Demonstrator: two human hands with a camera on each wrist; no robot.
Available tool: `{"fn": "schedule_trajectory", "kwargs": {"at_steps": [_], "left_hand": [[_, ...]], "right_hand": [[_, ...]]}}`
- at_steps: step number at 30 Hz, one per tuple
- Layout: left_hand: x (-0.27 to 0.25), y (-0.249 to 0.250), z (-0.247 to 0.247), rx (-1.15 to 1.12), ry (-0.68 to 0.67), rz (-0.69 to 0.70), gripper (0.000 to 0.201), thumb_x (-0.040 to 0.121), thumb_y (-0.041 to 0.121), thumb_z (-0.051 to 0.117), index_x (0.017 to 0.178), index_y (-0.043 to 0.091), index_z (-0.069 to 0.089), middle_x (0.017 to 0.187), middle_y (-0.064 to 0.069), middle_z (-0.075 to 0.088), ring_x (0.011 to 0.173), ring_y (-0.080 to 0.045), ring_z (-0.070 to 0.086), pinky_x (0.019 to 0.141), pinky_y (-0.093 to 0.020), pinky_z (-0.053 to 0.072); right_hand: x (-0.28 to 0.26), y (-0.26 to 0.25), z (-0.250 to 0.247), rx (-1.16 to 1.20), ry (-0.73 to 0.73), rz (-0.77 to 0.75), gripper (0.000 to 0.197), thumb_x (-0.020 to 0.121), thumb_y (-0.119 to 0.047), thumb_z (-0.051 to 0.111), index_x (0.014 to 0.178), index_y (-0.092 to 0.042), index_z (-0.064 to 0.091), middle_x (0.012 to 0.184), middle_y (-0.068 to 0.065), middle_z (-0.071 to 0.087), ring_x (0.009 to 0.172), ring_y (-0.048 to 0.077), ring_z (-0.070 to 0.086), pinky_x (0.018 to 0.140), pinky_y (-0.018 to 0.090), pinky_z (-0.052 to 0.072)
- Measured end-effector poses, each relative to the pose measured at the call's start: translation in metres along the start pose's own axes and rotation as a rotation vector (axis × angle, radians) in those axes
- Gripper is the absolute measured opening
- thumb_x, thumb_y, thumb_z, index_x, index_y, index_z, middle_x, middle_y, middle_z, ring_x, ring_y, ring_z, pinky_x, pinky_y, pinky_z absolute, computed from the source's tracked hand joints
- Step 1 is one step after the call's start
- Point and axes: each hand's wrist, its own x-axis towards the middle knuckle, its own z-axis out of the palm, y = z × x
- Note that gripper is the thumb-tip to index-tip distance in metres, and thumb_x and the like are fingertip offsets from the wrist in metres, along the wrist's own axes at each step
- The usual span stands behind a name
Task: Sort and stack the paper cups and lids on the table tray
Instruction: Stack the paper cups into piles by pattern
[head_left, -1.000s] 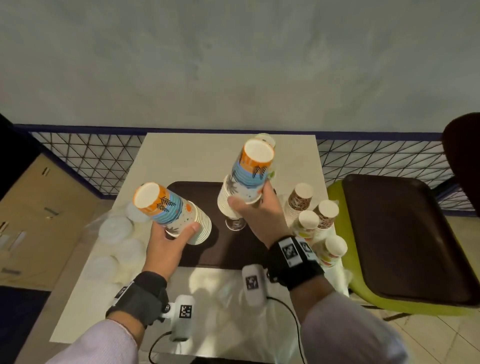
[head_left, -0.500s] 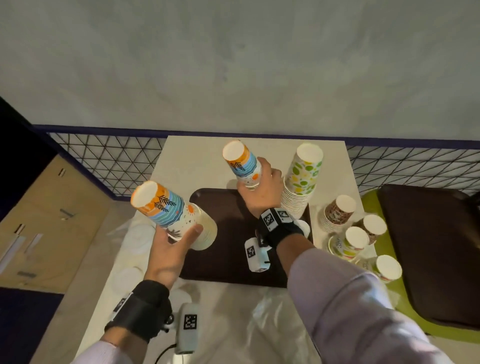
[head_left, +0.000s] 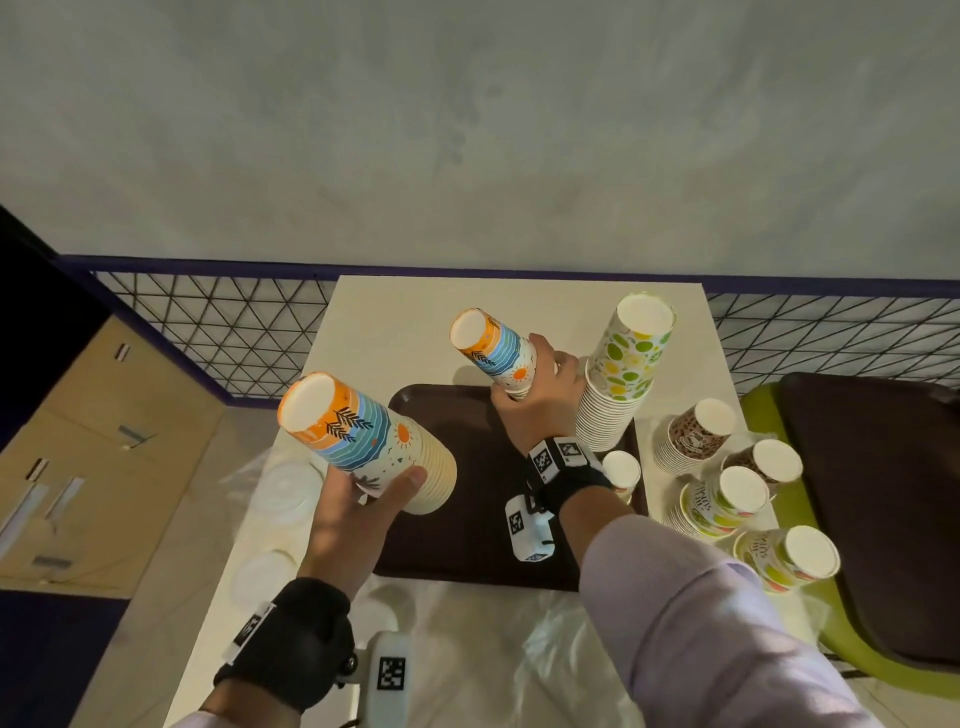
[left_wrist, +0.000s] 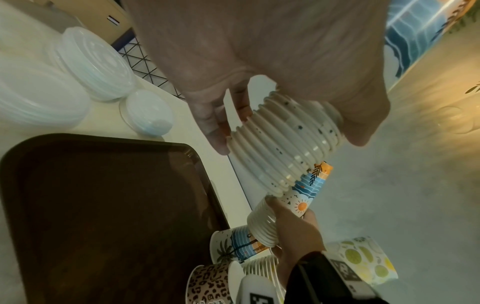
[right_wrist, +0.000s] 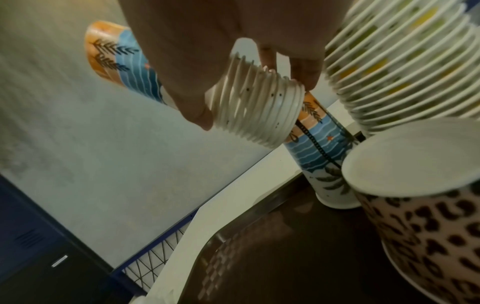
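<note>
My left hand (head_left: 374, 488) grips a tilted stack of beach-print cups (head_left: 363, 441) above the left side of the brown tray (head_left: 467, 519); its rims show in the left wrist view (left_wrist: 283, 144). My right hand (head_left: 535, 384) holds a second beach-print stack (head_left: 493, 353) by its rims (right_wrist: 257, 115) at the tray's far edge. The stack's lower end meets the top of an upside-down beach cup (right_wrist: 327, 160) standing on the tray. A tall lemon-lime stack (head_left: 623, 374) stands at the tray's far right corner, beside my right hand.
Clear plastic lids (head_left: 291, 488) lie on the table left of the tray. One small cup (head_left: 621, 470) stands on the tray's right edge. Leopard stacks (head_left: 696, 431) and lettered cup stacks (head_left: 727, 499) crowd the table's right side. A green chair (head_left: 769, 415) holding another brown tray stands further right.
My right hand has carried its beach-print stack away from me and down to the tray's far edge. The left hand still holds its stack in about the same place.
</note>
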Motion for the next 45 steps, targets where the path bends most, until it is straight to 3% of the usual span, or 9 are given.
{"fn": "schedule_trajectory", "kwargs": {"at_steps": [9,12,21,25,29,37,40,43,45], "left_hand": [[-0.002,-0.001,0.003,0.037,-0.017,0.044,0.052,0.09,0.008,0.074,0.132,0.033,0.054,0.124,0.016,0.067,0.118,-0.008,0.063,0.08,-0.013,0.056],[-0.001,0.007,0.005,0.044,-0.041,0.069,0.053,0.09,0.007,0.075,0.13,0.034,0.054,0.123,0.018,0.067,0.115,-0.003,0.064,0.079,-0.009,0.054],[0.014,0.046,0.029,0.08,-0.092,0.185,0.049,0.087,0.017,0.079,0.128,0.035,0.059,0.121,0.02,0.072,0.117,-0.003,0.067,0.1,-0.03,0.056],[0.023,0.068,0.054,0.007,-0.137,0.206,0.05,0.091,0.009,0.075,0.126,0.039,0.057,0.123,0.017,0.072,0.118,-0.004,0.067,0.103,-0.036,0.056],[0.047,0.081,0.084,-0.006,-0.185,0.192,0.052,0.089,0.015,0.079,0.13,0.036,0.055,0.126,0.015,0.07,0.119,-0.004,0.067,0.105,-0.042,0.056],[0.096,0.061,0.132,0.227,-0.261,0.182,0.074,0.075,0.041,0.088,0.139,0.035,0.051,0.131,0.017,0.067,0.12,-0.004,0.065,0.108,-0.047,0.053],[0.106,0.045,0.145,0.325,-0.261,0.156,0.075,0.074,0.042,0.088,0.138,0.036,0.05,0.132,0.016,0.066,0.12,-0.008,0.065,0.108,-0.048,0.053],[0.11,0.027,0.154,0.405,-0.249,0.119,0.076,0.077,0.038,0.088,0.141,0.033,0.046,0.137,0.009,0.064,0.124,-0.015,0.062,0.11,-0.049,0.05],[0.111,0.014,0.158,0.445,-0.245,0.089,0.077,0.079,0.037,0.087,0.143,0.029,0.044,0.139,0.005,0.062,0.125,-0.017,0.061,0.111,-0.048,0.048]], "right_hand": [[-0.009,-0.001,0.007,0.08,-0.055,0.117,0.079,0.075,-0.037,0.078,0.142,-0.015,0.044,0.122,0.016,0.053,0.107,0.03,0.054,0.09,0.044,0.049],[-0.01,0.002,0.009,0.177,-0.093,0.213,0.078,0.079,-0.032,0.079,0.144,-0.013,0.041,0.124,0.018,0.053,0.107,0.03,0.056,0.084,0.034,0.046],[-0.018,0.015,-0.004,0.26,-0.244,0.258,0.087,0.074,-0.023,0.082,0.144,-0.006,0.034,0.129,0.013,0.056,0.118,0.029,0.058,0.096,0.045,0.055],[-0.04,0.012,-0.057,0.289,-0.341,0.204,0.059,0.085,-0.02,0.073,0.138,-0.014,0.047,0.126,0.003,0.064,0.115,0.018,0.062,0.095,0.029,0.051],[-0.072,0.012,-0.114,0.236,-0.344,0.138,0.026,0.091,-0.023,0.067,0.117,-0.021,0.065,0.106,-0.01,0.066,0.089,0.002,0.061,0.074,0.01,0.043],[-0.099,0.04,-0.2,0.185,-0.209,0.059,0.004,0.091,-0.019,0.068,0.092,-0.022,0.07,0.085,-0.014,0.065,0.079,-0.002,0.06,0.065,0.007,0.044],[-0.102,0.058,-0.226,0.122,-0.104,0.006,0.005,0.089,-0.014,0.069,0.091,-0.018,0.07,0.086,-0.007,0.067,0.075,0.005,0.058,0.066,0.011,0.044],[-0.103,0.075,-0.246,0.013,-0.023,-0.021,0.011,0.084,-0.007,0.072,0.083,-0.017,0.067,0.083,-0.002,0.064,0.077,0.019,0.059,0.068,0.038,0.051],[-0.103,0.087,-0.257,-0.055,0.009,-0.003,0.011,0.081,-0.007,0.073,0.076,-0.013,0.066,0.079,0.005,0.063,0.075,0.03,0.059,0.068,0.043,0.05]]}}
